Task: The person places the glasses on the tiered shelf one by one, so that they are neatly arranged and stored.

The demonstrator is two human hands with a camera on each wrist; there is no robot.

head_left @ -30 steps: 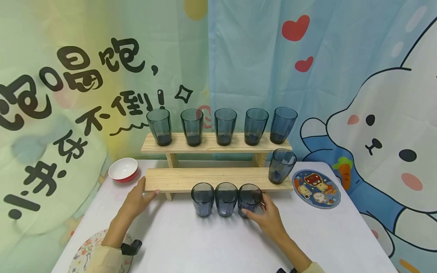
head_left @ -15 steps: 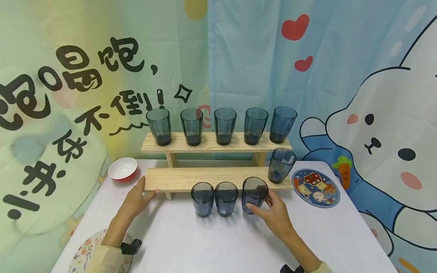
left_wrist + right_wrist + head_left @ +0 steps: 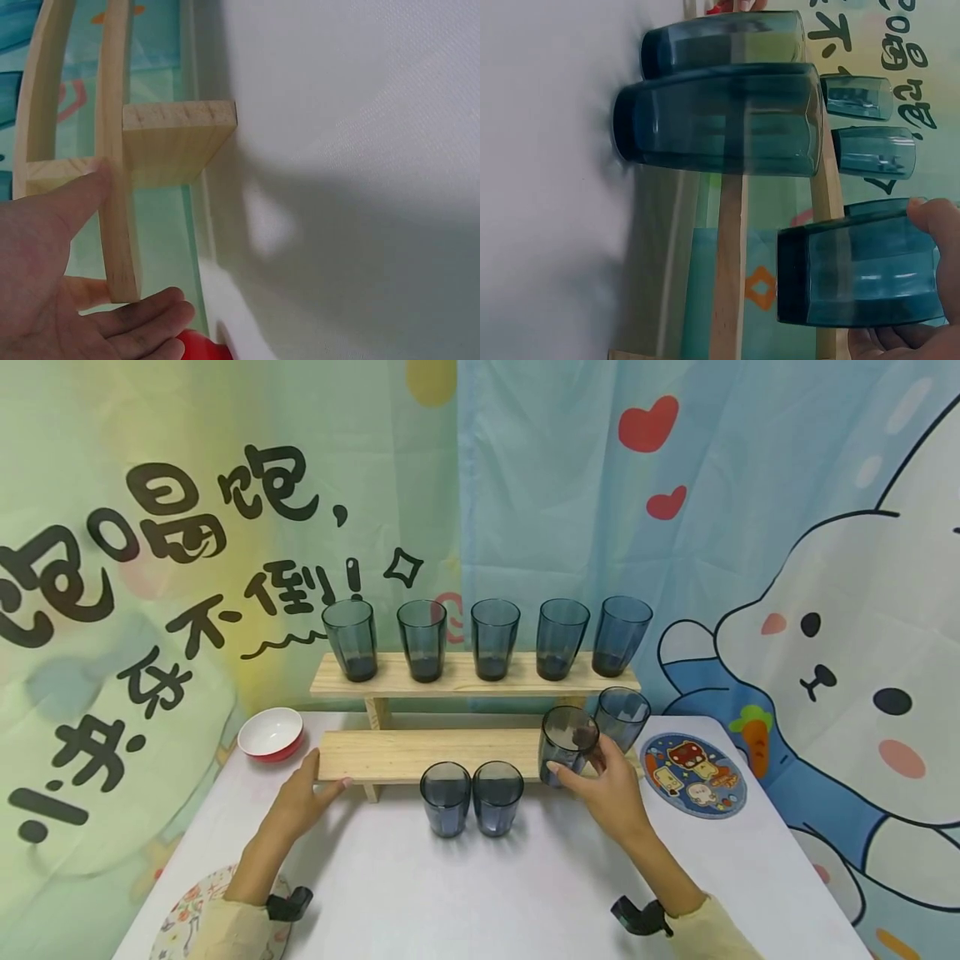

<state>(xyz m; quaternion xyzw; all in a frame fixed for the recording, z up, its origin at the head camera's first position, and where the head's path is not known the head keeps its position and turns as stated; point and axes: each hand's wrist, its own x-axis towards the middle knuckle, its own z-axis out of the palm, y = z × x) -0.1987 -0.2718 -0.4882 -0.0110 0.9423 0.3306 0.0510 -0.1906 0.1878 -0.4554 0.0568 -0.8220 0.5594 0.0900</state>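
My right hand (image 3: 611,789) grips a blue-grey glass tumbler (image 3: 561,752) near its rim, thumb on one side and fingers on the other. The tumbler is raised off the table in front of the lower board's right part; in the right wrist view the glass (image 3: 862,270) appears upright, mouth away from the table. My left hand (image 3: 300,797) holds the left end of the two-tier wooden rack (image 3: 420,756), thumb on the front edge and fingers around the end (image 3: 124,277). Two more tumblers (image 3: 446,802) stand on the table before the rack.
Several tumblers (image 3: 492,639) stand in a row on the upper board. Another tumbler (image 3: 622,718) is at the lower board's right end. A red-and-white bowl (image 3: 272,733) stands left, a round blue mat (image 3: 696,775) lies right. A patterned plate (image 3: 191,910) is partly under my left arm.
My right hand has lifted the rightmost of the front tumblers off the table, moving it slightly right, then up and forward toward the lower board. My left hand stays on the rack.
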